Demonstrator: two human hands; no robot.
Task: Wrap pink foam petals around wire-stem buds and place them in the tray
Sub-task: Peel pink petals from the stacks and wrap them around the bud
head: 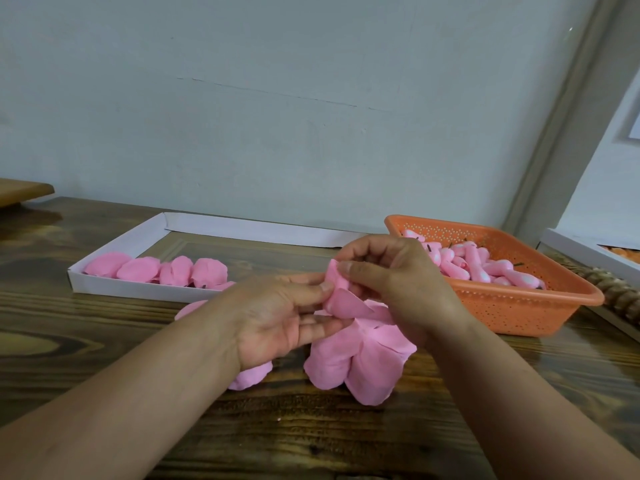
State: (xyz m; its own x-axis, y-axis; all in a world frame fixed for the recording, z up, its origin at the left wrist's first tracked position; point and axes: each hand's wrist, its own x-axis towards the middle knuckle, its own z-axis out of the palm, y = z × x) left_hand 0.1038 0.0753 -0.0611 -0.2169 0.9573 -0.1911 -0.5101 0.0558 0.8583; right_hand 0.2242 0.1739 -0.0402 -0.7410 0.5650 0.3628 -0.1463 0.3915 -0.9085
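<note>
Above the middle of the wooden table, my left hand (277, 317) and my right hand (391, 275) both pinch a pink foam petal piece (343, 299) curled round a bud. Its wire stem is hidden. More joined petals (360, 355) hang down from it onto the table. A white cardboard tray (114, 284) at the left holds several wrapped pink flowers (156, 270). An orange perforated basket (519, 306) at the right holds several pink buds (485, 268) with wire stems.
Loose pink petals (249, 377) lie on the table under my left wrist. Another white tray (588, 251) with orange pieces sits at the far right, with a brown twisted object (616, 292) in front of it. A wall stands right behind the table.
</note>
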